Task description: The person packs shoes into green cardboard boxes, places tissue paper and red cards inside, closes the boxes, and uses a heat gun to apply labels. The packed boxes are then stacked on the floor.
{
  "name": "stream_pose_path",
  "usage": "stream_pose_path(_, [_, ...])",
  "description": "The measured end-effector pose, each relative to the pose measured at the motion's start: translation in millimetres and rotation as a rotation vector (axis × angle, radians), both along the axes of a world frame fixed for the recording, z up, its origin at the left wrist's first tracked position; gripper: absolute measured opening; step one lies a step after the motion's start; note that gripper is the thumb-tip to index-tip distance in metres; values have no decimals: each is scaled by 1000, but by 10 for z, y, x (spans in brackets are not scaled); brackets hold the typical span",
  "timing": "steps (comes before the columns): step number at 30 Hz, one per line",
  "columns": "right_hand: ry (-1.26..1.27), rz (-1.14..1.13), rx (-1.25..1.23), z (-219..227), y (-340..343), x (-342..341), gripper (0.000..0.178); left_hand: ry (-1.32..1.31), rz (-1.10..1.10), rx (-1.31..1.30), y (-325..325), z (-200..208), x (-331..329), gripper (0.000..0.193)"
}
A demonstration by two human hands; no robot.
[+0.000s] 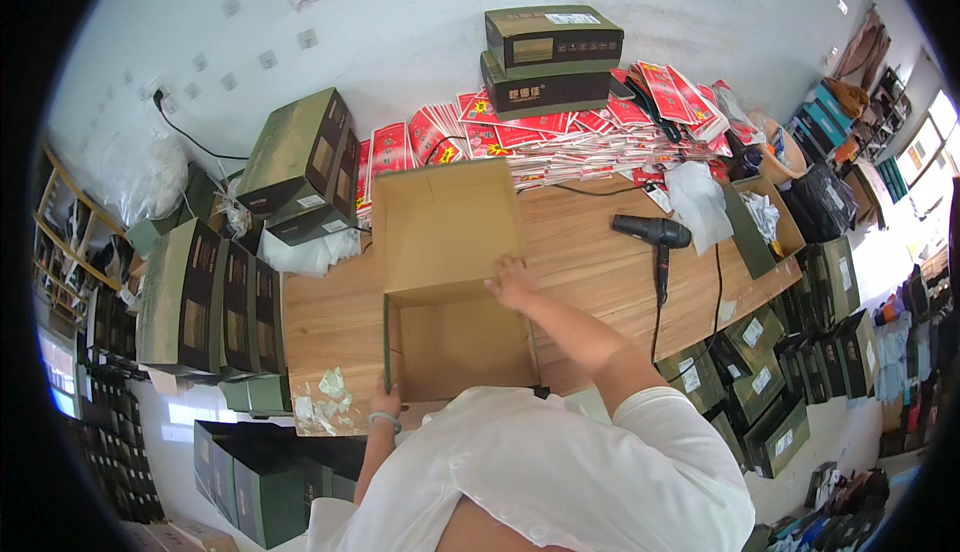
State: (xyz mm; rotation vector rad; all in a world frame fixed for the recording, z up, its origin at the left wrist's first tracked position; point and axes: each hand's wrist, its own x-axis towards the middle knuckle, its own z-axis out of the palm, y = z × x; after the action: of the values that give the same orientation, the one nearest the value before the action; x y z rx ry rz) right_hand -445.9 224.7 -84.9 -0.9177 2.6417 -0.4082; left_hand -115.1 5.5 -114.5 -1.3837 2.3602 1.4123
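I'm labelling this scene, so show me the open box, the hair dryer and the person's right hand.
Open box (462, 345), head view: bare inside bottom.
Hair dryer (650, 230), head view: the barrel.
Right hand (514, 283), head view: back of the hand.

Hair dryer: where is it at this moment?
In the head view, the hair dryer lies on the right part of the wooden table, right of the open box, next to some crumpled white wrapping.

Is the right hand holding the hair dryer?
No, the hair dryer lies on the wooden table, apart from the right hand, which is at the open box.
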Motion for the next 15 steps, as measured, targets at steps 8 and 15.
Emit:
stream_pose_path(8, [16, -40, -99, 53, -772, 684, 68, 111, 33, 5, -988, -444, 526, 45])
stream_pose_path(15, [-29, -11, -282, -11, -379, 1360, 61, -94, -189, -176, -1025, -264, 797, 49])
